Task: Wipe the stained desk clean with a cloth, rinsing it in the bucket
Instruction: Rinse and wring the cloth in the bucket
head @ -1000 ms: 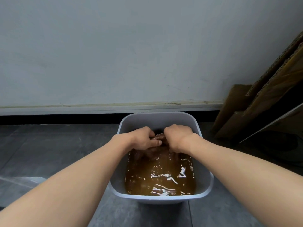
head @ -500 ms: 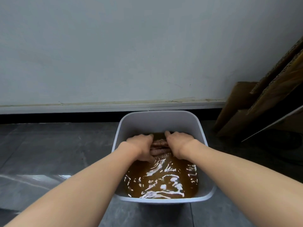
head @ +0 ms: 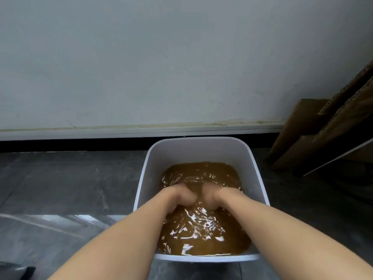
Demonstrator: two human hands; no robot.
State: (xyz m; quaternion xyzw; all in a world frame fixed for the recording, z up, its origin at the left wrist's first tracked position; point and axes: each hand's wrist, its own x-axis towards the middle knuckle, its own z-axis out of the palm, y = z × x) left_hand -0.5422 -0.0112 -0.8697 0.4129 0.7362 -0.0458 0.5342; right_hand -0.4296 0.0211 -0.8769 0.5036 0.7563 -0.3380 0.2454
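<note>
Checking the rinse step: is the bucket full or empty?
Partly full: brown water sits below the white bucket's rim, left hand and right hand dipped in.

Murky water (head: 201, 233) hides the cloth; left hand (head: 177, 199), right hand (head: 217, 197) grip unclear.
</note>
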